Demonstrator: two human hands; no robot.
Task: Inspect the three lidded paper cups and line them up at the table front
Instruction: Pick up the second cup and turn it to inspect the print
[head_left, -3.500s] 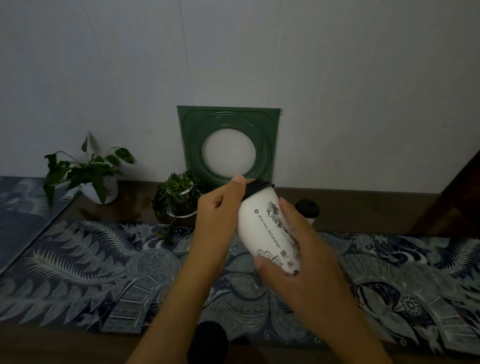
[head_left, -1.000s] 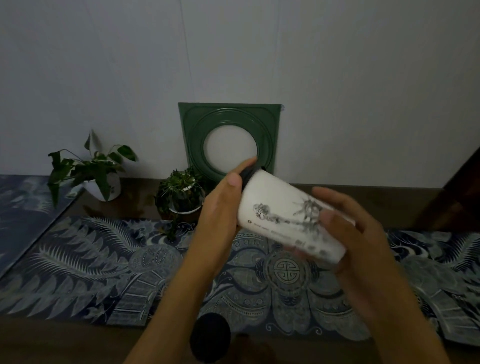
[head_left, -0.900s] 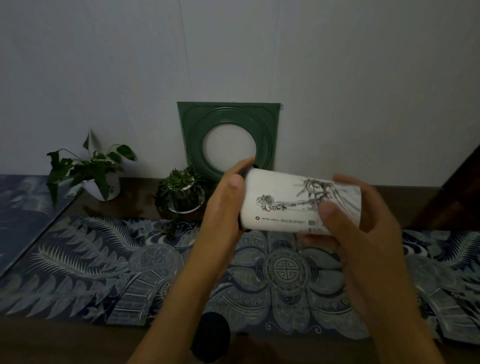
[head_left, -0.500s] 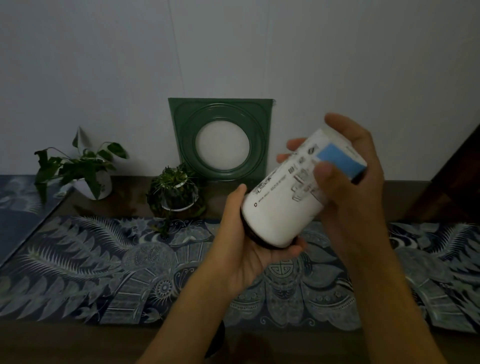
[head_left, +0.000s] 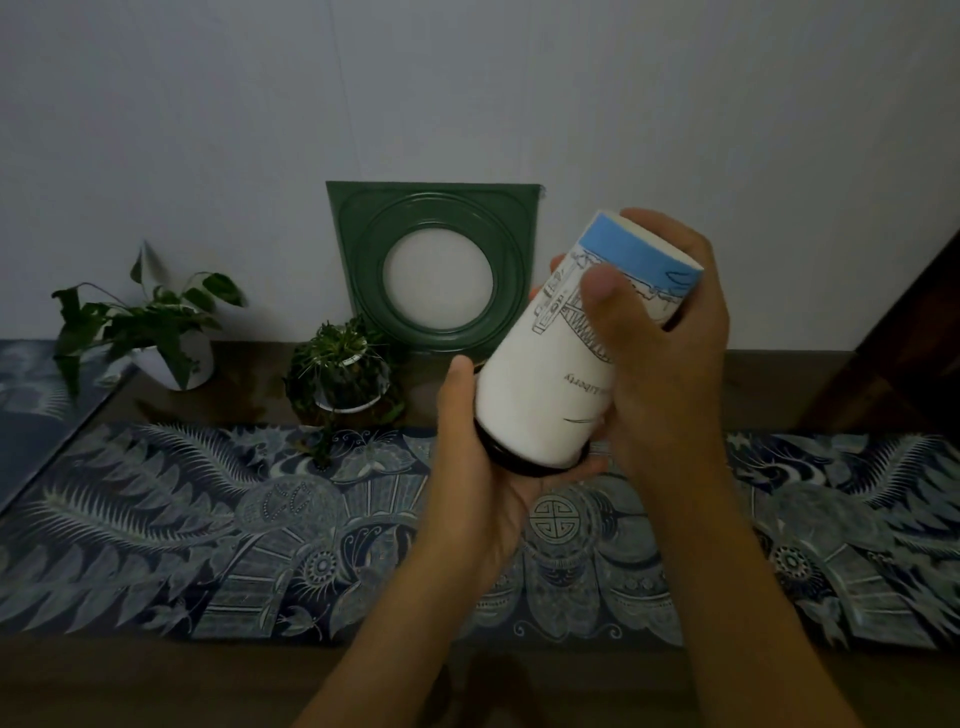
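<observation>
Head view puts us looking down over a dim table, so we read it from left to right. Far left, a leafy plant in a white pot (head_left: 174, 358) stands near the wall; beside it, a smaller plant (head_left: 345, 376) sits at the back edge of the patterned blue runner (head_left: 156, 525), with a green square plaque (head_left: 434, 262) leaning on the wall behind.

Next comes our left hand (head_left: 480, 486), palm up and cupped under the black lid (head_left: 511, 462) of the paper cup (head_left: 561, 358). The cup is held in the air above the runner, upside down and tilted, its blue-banded base up and to the right. The left thumb lies up the cup's left side and the left fingers curl below the lid, closed loosely around that end. Our right hand (head_left: 662, 338) wraps the upper part of the cup: the thumb presses the printed wall facing us, the other fingers reach round the far side near the base. Both hands are closed on this one cup.

We judge the chief risk to be the lid. With the cup inverted, any contents would bear on the lid, and a squeeze on the soft paper wall could loosen it. We cannot tell whether the cup is full. A slip while turning it upright could also drop it onto the runner.

The other two cups are not visible to us here.
</observation>
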